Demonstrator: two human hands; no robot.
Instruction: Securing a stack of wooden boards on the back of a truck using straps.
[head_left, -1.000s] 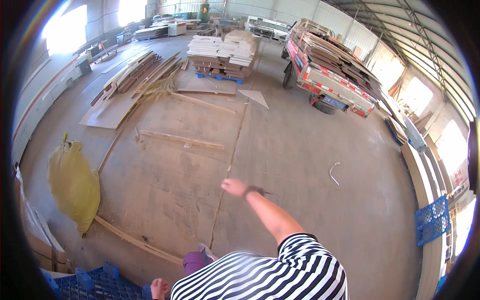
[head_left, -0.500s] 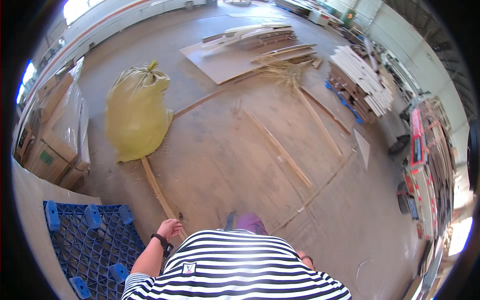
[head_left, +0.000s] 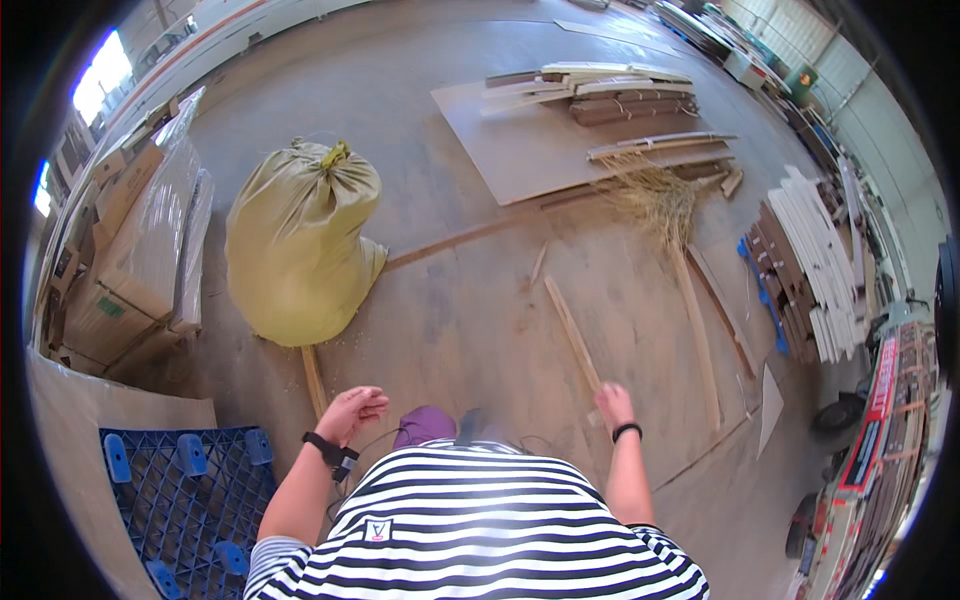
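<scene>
My left hand (head_left: 355, 412) hangs in the air left of my striped shirt, with loosely bent fingers apart and nothing in them. Beyond it, a tied yellow woven sack (head_left: 300, 250) stands bulging on the floor. A wooden strip (head_left: 314, 380) runs out from under the sack toward that hand. My right hand (head_left: 614, 407) is at my right side, its fingers curled in and no object showing in them. In the picture it overlaps the near end of another wooden strip (head_left: 572, 330) on the floor; I see no grip on it.
A blue plastic pallet (head_left: 190, 500) lies at near left, below wrapped cartons (head_left: 135, 285). Far ahead, boards are stacked on a flat panel (head_left: 490, 150), beside a straw broom head (head_left: 655, 200). More boards (head_left: 810, 270) and a loaded vehicle (head_left: 870, 440) stand at right.
My right hand has come into full view from beside my body. The view has shifted, so the boards appear farther right, and the sack looks slightly nearer.
</scene>
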